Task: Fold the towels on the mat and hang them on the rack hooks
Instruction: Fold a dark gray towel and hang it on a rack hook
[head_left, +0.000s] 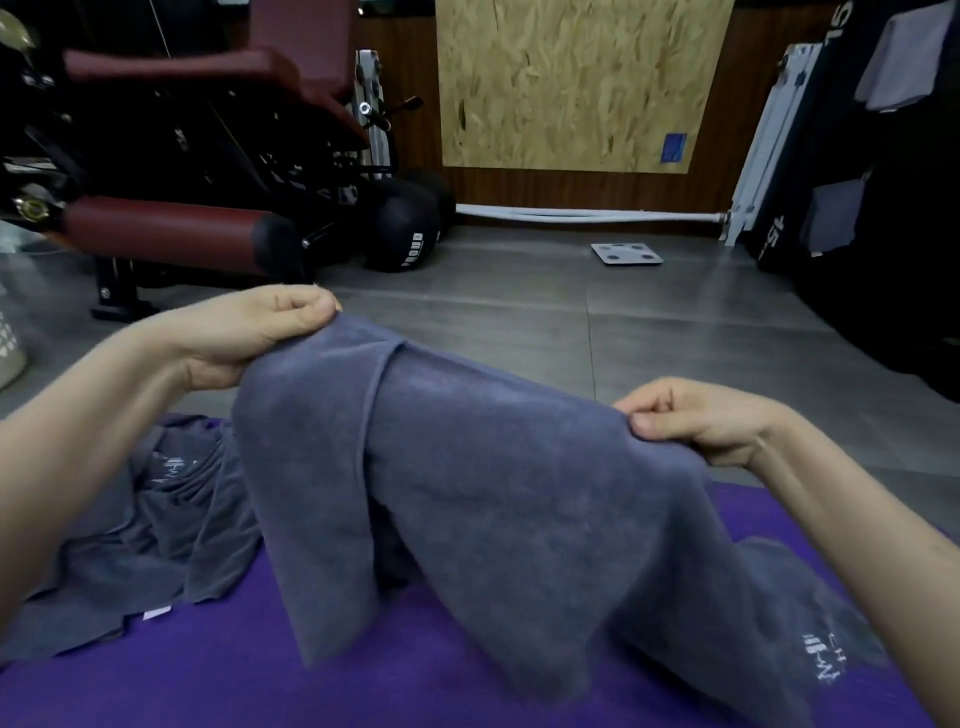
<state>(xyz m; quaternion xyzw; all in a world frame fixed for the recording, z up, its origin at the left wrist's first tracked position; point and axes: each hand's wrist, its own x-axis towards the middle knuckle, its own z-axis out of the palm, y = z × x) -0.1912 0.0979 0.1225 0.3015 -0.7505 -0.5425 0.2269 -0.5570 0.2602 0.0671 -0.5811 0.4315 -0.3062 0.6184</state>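
While the black box (779, 249) reads 15, left hand (254, 338) and right hand (701, 421) pinch towel (493, 493).

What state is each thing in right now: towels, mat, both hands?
held towel, lifted, draping onto the mat
second towel, crumpled on the mat
mat, lying flat under both towels
left hand, pinching held towel's top edge
right hand, pinching held towel's top edge
rack towels, hanging

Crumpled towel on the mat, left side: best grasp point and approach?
Pinch the crumpled towel at its near hem by the white tag, coming from above. That edge lies spread flat on the mat; farther back it bunches into folds and hides behind the held towel.
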